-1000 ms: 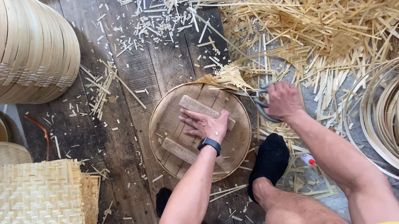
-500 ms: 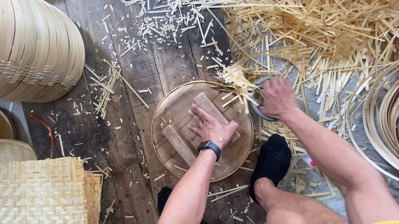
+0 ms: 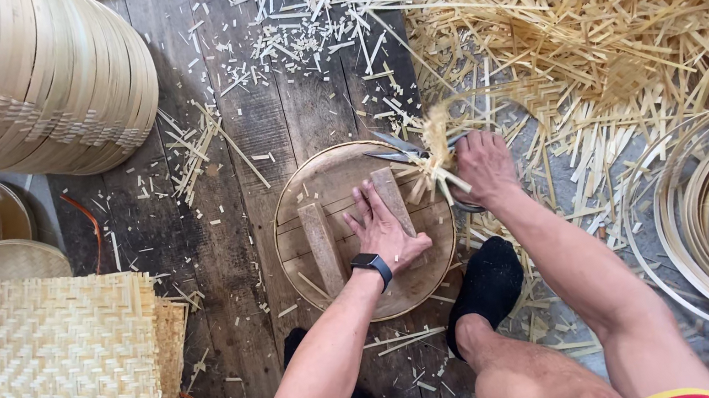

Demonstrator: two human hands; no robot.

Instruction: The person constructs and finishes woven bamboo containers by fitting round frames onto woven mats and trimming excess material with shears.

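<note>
The left hand [image 3: 384,227] lay flat and wide on the round wooden board [image 3: 365,230], touching one of its two wooden bars [image 3: 394,202], while the right hand [image 3: 484,164], just beside it at the board's edge, was closed around big scissors [image 3: 403,148] cutting bamboo strips [image 3: 438,150].
</note>
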